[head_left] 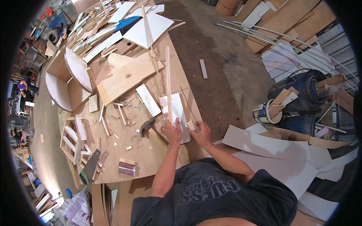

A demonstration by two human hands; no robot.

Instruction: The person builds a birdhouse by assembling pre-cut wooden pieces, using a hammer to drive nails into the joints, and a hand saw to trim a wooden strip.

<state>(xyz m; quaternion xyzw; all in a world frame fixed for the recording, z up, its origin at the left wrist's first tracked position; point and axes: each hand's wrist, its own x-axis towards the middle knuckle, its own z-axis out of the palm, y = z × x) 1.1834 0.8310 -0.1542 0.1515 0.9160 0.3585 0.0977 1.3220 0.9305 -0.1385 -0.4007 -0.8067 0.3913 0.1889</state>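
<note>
Pinching a long strip (168, 83) aimed at twelve o'clock, left hand (172, 132) seemingly steadies it; right hand (202, 135) pinches a block (191, 124)!

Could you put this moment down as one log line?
left hand: holds strip | right hand: holds block | hammer: on table, left of left hand | saw: farther left

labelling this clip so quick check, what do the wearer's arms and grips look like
The left arm and right arm are bare below the short sleeves of a dark grey shirt with paler lettering. The left grip and right grip are ungloved; no watch shows.
</note>
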